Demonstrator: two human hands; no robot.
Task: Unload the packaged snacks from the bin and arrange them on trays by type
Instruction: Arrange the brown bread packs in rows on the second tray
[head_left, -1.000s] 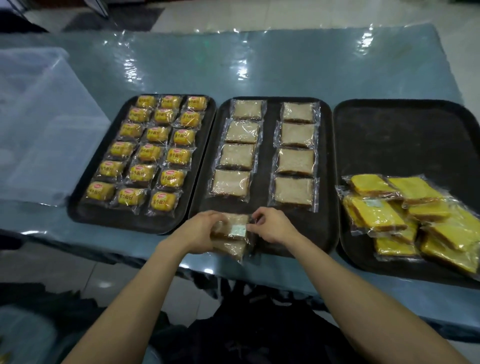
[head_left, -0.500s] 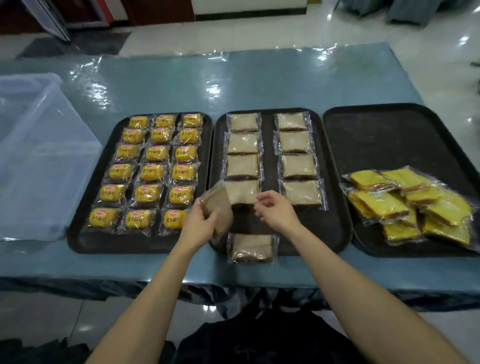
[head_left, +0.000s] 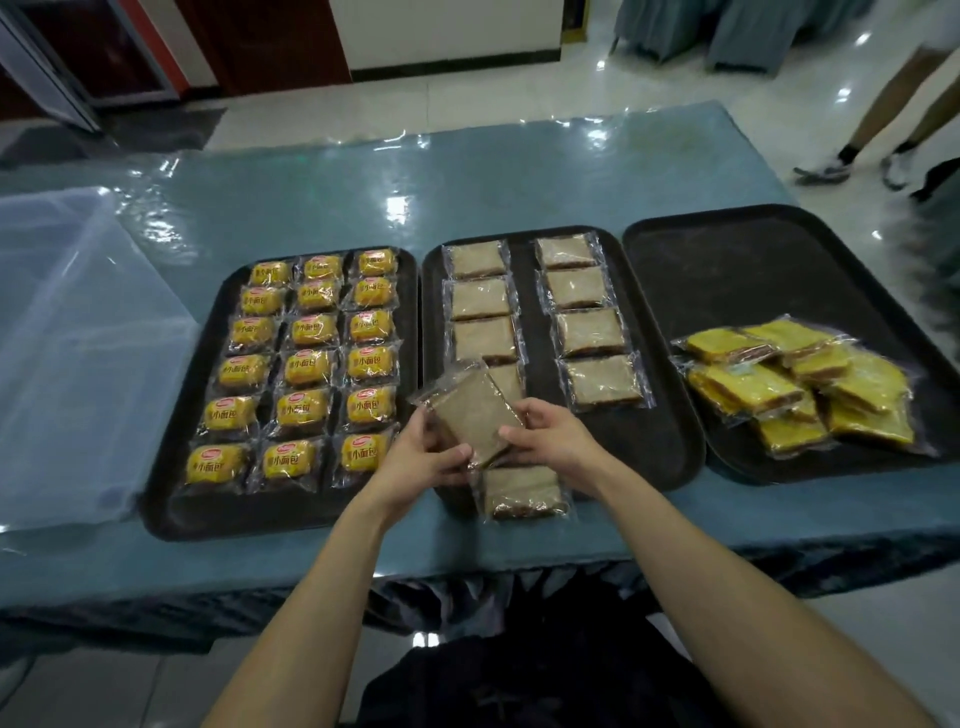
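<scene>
Three black trays lie side by side on the blue table. The left tray (head_left: 171, 512) carries rows of small yellow bread packs (head_left: 306, 366). The middle tray (head_left: 670, 457) has two columns of brown sandwich packs (head_left: 587, 332). Both my hands hold one brown sandwich pack (head_left: 475, 413) tilted above this tray's near left part: my left hand (head_left: 415, 460) grips its lower left edge, my right hand (head_left: 550, 441) pinches its lower right edge. Another brown pack (head_left: 522, 491) lies flat at the tray's front edge, just below my hands. The right tray (head_left: 753, 270) holds a loose pile of yellow cake packs (head_left: 795, 384).
A clear plastic bin (head_left: 78, 353) stands at the table's left end. A person's legs and shoes (head_left: 852, 156) are on the floor beyond the far right corner. The table's front edge runs just below the trays.
My left hand lifted the top brown pack off the other one, which stayed at the tray's front edge. My right hand has now joined it on the raised pack. The view tilted up.
</scene>
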